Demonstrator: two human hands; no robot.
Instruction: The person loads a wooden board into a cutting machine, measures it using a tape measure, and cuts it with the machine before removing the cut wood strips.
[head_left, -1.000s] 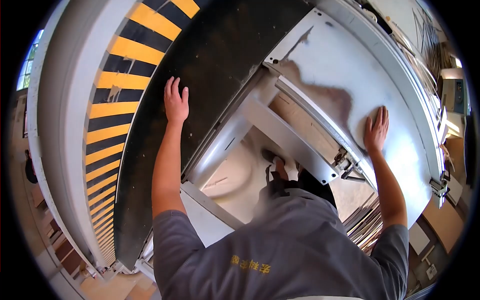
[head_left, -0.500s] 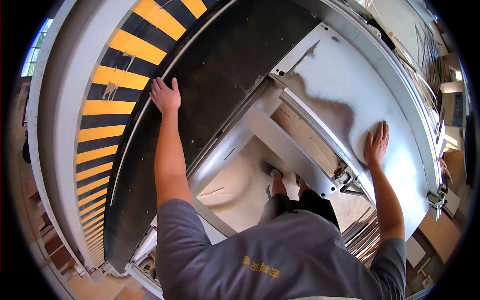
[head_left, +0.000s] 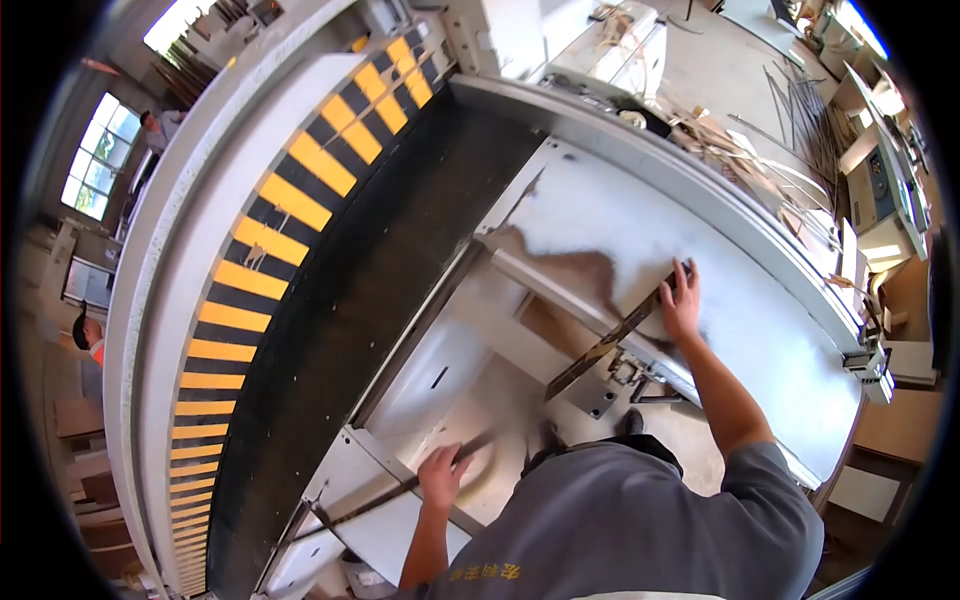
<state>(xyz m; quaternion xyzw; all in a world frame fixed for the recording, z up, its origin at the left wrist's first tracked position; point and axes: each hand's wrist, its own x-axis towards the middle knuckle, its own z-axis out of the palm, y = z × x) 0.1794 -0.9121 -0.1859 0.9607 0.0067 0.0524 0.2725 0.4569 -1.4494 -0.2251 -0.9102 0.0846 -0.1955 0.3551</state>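
My left hand (head_left: 440,475) is closed around a thin dark strip (head_left: 375,498), low over the grey side support of the machine. My right hand (head_left: 682,305) grips the upper end of another dark, narrow strip (head_left: 600,355) with lighter patches. That strip slants down across the pale metal table wing (head_left: 640,220) and over the open gap in front of me. Motion blur hides its lower end, and I cannot tell what the strips are made of.
A black machine bed (head_left: 330,300) runs beneath a curved-looking beam with yellow and black stripes (head_left: 240,280). Beyond the metal wing lie tangled pale offcuts (head_left: 715,150). Boards (head_left: 890,430) stand at the right. Other people (head_left: 160,130) are at the far left.
Both hands lay flat before, the left on the black bed and the right on the metal wing. Now the left is lower and back, and each hand holds a dark strip. My view has shifted.
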